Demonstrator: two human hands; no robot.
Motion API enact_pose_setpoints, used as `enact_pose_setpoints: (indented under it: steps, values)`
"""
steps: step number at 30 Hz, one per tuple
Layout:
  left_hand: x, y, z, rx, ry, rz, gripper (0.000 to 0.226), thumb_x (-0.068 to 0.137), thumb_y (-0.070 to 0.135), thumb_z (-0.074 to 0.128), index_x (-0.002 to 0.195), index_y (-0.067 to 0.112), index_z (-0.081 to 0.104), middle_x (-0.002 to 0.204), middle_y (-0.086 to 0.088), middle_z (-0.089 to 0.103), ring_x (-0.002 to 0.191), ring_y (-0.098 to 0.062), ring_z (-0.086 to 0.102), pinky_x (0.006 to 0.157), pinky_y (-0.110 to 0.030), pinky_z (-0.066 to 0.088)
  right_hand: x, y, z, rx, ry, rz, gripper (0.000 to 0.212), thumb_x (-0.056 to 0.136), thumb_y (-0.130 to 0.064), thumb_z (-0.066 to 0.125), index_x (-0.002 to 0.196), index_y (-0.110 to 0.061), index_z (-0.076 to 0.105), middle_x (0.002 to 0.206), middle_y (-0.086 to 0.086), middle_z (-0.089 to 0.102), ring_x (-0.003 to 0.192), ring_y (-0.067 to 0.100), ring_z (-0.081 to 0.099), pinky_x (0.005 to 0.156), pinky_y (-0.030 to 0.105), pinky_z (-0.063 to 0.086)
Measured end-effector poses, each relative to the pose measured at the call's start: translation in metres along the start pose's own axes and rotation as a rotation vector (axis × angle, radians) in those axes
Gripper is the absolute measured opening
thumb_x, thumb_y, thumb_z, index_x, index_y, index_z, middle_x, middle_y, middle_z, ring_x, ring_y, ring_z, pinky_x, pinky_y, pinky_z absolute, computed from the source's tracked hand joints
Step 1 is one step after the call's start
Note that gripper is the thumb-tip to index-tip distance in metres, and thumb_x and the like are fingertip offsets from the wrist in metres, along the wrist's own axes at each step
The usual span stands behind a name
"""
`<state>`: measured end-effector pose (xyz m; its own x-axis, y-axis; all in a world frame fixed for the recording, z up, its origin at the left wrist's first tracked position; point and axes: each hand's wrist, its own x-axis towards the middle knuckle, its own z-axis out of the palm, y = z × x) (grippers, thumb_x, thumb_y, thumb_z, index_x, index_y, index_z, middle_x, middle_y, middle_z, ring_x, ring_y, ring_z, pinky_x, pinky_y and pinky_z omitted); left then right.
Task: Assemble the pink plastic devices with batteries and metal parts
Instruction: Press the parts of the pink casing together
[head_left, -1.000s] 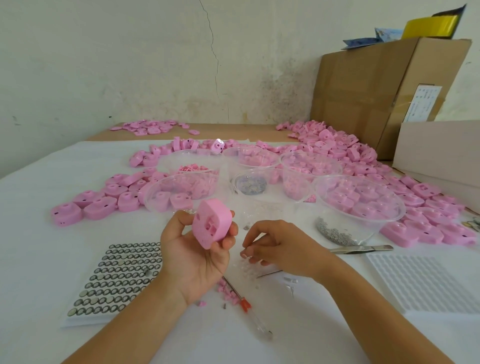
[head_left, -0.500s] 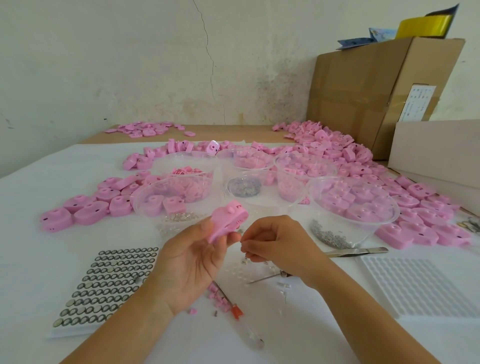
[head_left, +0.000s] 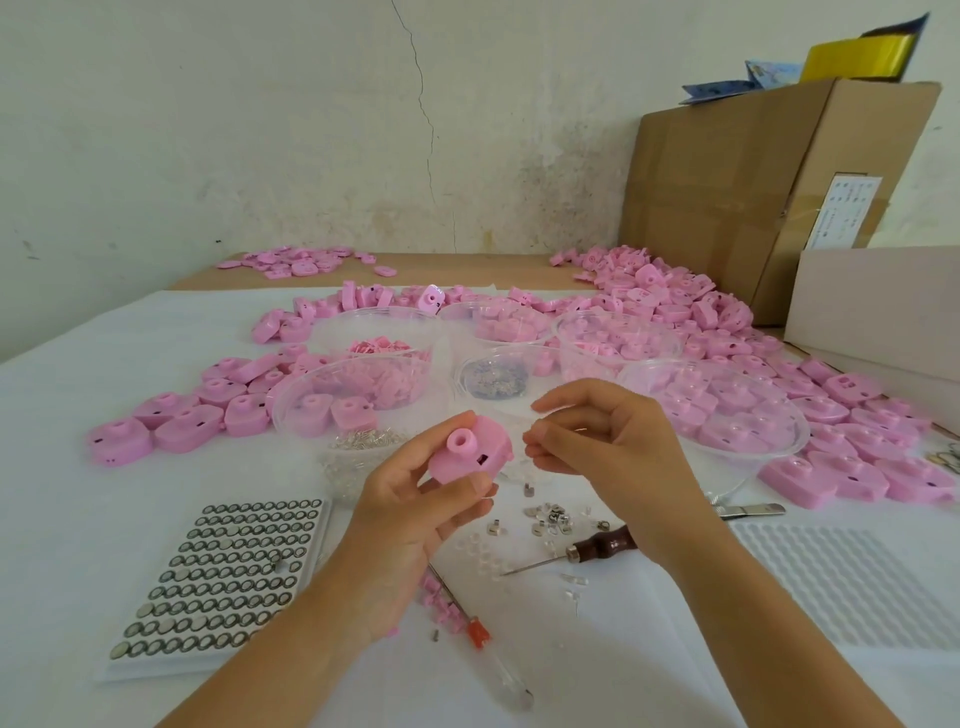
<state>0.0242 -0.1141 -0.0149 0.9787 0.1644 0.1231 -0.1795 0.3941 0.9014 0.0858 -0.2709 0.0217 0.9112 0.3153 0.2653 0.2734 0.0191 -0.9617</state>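
**Desk:** What's on the head feed?

**Operator:** I've got the left hand (head_left: 415, 504) raised over the white-covered table (head_left: 78, 519), gripping one pink device (head_left: 470, 452). The thumb is on its near edge, the fingers are curled round the far edge, and the round post points up at me.

**Desk:** And the right?

**Operator:** The right hand (head_left: 602, 447) hangs just beside the device, on its right. The fingers are curled, with the fingertips (head_left: 540, 434) drawn together like a pinch. I cannot tell whether anything sits between them, or whether they touch the device.

**Desk:** Parts supply?

**Operator:** The battery tray (head_left: 218, 582) is near left, with rows of button cells. Under the hands, small metal parts (head_left: 545, 514) lie scattered. An awl (head_left: 602, 543) with a dark handle lies just beside them, and a pen (head_left: 478, 636) with an orange band lies by the left wrist. The tweezers (head_left: 753, 511) are off right, and a white grid tray (head_left: 857, 582) sits nearer than those.

**Desk:** Further back?

**Operator:** Clear bowls (head_left: 280, 400) sit behind the hands, holding pink pieces and metal bits. Loose pink devices (head_left: 675, 312) are heaped across to the cardboard box (head_left: 753, 197).
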Motion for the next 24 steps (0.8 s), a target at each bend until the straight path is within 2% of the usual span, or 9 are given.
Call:
enact_pose_setpoints:
  steps: [2, 6, 9, 12, 14, 17, 24]
  values:
    - [0.000, 0.000, 0.001, 0.010, -0.019, -0.003, 0.039, 0.059, 0.025, 0.071, 0.098, 0.024, 0.076, 0.104, 0.002, 0.071, 0.082, -0.012, 0.068, 0.064, -0.020, 0.054, 0.000, -0.001, 0.000, 0.002, 0.021, -0.020, 0.018, 0.080, -0.001, 0.067, 0.086, -0.017, 0.066, 0.071, 0.005, 0.073, 0.071, 0.017, 0.071, 0.068, 0.022, 0.057]
    - [-0.001, -0.001, 0.001, 0.105, -0.013, 0.025, 0.032, 0.069, 0.028, 0.067, 0.099, 0.031, 0.075, 0.107, 0.005, 0.071, 0.088, -0.010, 0.068, 0.067, -0.020, 0.054, -0.001, -0.004, 0.001, 0.046, -0.011, -0.015, 0.020, 0.077, -0.002, 0.070, 0.071, -0.021, 0.074, 0.076, 0.004, 0.073, 0.074, 0.014, 0.069, 0.067, 0.020, 0.055]
    - [-0.002, -0.003, 0.001, 0.187, -0.035, 0.046, 0.041, 0.069, 0.028, 0.069, 0.110, 0.033, 0.069, 0.106, 0.002, 0.071, 0.091, -0.014, 0.069, 0.069, -0.020, 0.054, -0.004, -0.004, 0.004, 0.078, -0.094, 0.011, 0.019, 0.076, -0.002, 0.070, 0.071, -0.020, 0.076, 0.094, -0.004, 0.072, 0.085, 0.011, 0.068, 0.073, 0.020, 0.054]
    - [-0.002, -0.005, 0.001, 0.208, -0.033, 0.050, 0.058, 0.061, 0.031, 0.074, 0.117, 0.028, 0.059, 0.098, -0.005, 0.073, 0.088, -0.018, 0.071, 0.067, -0.020, 0.054, -0.007, -0.003, 0.007, 0.065, -0.183, 0.048, 0.016, 0.077, -0.001, 0.068, 0.075, -0.016, 0.076, 0.104, -0.003, 0.070, 0.093, 0.017, 0.067, 0.082, 0.030, 0.052]
    - [-0.001, -0.005, 0.000, 0.214, -0.012, 0.057, 0.056, 0.057, 0.031, 0.075, 0.110, 0.017, 0.063, 0.093, -0.007, 0.074, 0.083, -0.018, 0.071, 0.064, -0.019, 0.054, -0.008, -0.003, 0.008, 0.070, -0.229, 0.056, 0.010, 0.077, 0.000, 0.068, 0.078, -0.007, 0.075, 0.100, 0.004, 0.071, 0.087, 0.018, 0.067, 0.079, 0.026, 0.053]
    - [0.000, -0.006, 0.000, 0.216, -0.009, 0.063, 0.048, 0.058, 0.029, 0.074, 0.103, 0.013, 0.067, 0.091, -0.009, 0.074, 0.080, -0.018, 0.071, 0.063, -0.018, 0.053, -0.008, -0.005, 0.008, 0.063, -0.221, 0.065, 0.014, 0.076, -0.001, 0.070, 0.072, -0.013, 0.075, 0.093, 0.004, 0.073, 0.076, 0.012, 0.067, 0.072, 0.021, 0.051]
    - [-0.001, -0.005, 0.001, 0.208, 0.004, 0.081, 0.048, 0.054, 0.030, 0.076, 0.100, 0.016, 0.071, 0.092, -0.008, 0.074, 0.082, -0.019, 0.071, 0.064, -0.019, 0.054, -0.007, -0.002, 0.010, 0.069, -0.162, 0.106, 0.014, 0.070, -0.004, 0.075, 0.066, -0.017, 0.073, 0.099, 0.003, 0.071, 0.076, 0.013, 0.068, 0.078, 0.030, 0.048]
